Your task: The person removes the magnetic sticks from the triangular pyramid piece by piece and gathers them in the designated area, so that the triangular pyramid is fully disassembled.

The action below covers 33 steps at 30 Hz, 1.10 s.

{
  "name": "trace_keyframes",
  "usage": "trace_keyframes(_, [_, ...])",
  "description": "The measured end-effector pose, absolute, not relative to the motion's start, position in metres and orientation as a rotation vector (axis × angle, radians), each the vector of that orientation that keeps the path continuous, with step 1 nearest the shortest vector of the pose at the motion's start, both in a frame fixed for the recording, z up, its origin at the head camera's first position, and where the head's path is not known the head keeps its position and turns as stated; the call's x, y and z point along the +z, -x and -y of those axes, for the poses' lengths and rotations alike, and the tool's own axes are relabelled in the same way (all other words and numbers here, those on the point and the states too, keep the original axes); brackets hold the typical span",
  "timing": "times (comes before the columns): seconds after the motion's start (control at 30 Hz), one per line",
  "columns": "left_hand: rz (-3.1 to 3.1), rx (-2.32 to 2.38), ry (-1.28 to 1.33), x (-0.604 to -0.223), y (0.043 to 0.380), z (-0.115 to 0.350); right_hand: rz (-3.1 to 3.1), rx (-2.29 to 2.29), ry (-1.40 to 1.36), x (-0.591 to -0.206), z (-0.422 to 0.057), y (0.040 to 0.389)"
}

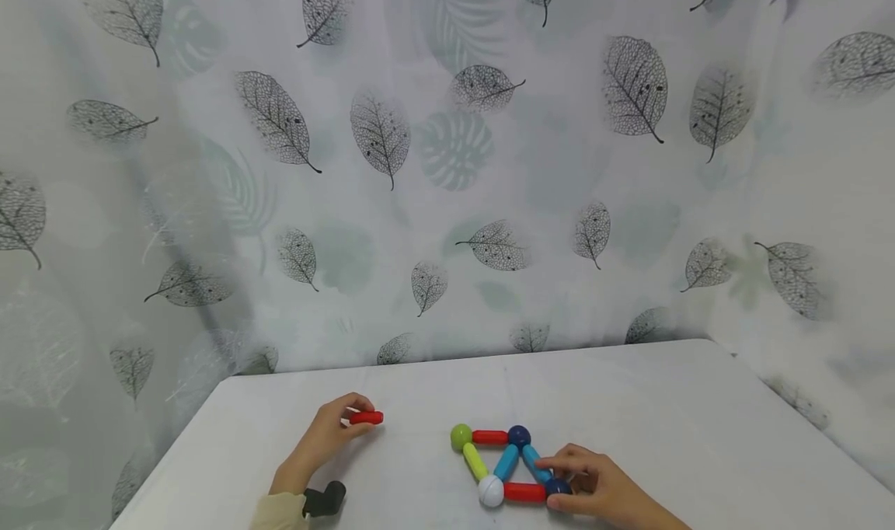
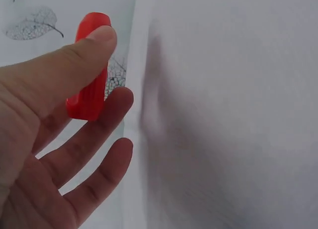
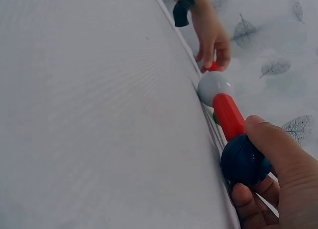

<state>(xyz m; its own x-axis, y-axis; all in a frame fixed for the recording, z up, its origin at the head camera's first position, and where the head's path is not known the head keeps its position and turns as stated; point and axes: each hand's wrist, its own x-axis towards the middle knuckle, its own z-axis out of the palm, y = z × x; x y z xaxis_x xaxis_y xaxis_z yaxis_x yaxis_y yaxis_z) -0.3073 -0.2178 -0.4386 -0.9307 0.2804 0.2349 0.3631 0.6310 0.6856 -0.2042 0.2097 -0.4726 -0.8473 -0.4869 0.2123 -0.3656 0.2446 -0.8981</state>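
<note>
My left hand (image 1: 334, 430) pinches a loose red rod (image 1: 367, 417) between thumb and fingers at the left of the table; the left wrist view shows the same red rod (image 2: 89, 70) under the thumb. My right hand (image 1: 594, 485) holds the dark blue ball (image 3: 244, 160) at the near right corner of a ball-and-rod frame. That frame lies on the table, with a green ball (image 1: 461, 437), a second dark blue ball (image 1: 519, 436) and a white ball (image 1: 491, 491) at its other corners. Red rods, blue rods and a yellow-green rod (image 1: 475, 462) join them.
The white table (image 1: 419, 398) has its far edge near a leaf-patterned curtain (image 1: 447, 203), which also hangs at both sides. A black wrist device (image 1: 325, 499) sits at the left wrist, by the beige sleeve (image 1: 280, 512).
</note>
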Motion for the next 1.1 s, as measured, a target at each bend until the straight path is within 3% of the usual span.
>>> trace_keyframes(1.1, [2.760, -1.194, 0.426, -0.445, 0.306, 0.225, -2.495, -1.643, 0.820, -0.475, -0.208, 0.203])
